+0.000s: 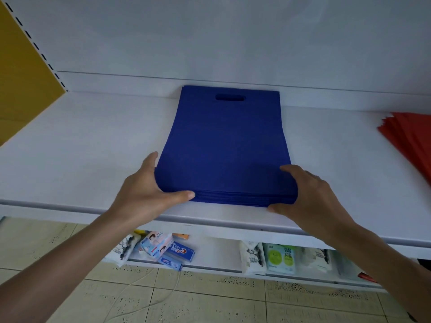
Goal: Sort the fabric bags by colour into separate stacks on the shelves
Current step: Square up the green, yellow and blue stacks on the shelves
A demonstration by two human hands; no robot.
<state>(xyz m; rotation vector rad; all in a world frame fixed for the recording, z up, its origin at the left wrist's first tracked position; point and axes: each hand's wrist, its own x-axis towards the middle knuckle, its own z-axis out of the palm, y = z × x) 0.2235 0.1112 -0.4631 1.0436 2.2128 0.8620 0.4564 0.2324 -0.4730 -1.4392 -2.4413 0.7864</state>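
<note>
A stack of blue fabric bags (225, 141) lies flat in the middle of the white shelf (81, 145), handle cut-outs toward the back wall. My left hand (144, 190) presses against the stack's near left corner, thumb along the front edge. My right hand (312, 194) cups the near right corner, fingers on top and thumb at the front edge. Both hands touch the stack from the sides. A stack of red fabric bags (410, 138) lies at the shelf's right edge, partly cut off by the frame.
A yellow side panel (21, 73) closes the shelf on the left. On the lower shelf sit toothpaste boxes (177, 254), a mask box (156, 244) and tissue packs (278, 257). Below is a tiled floor (210, 299) with a white cable.
</note>
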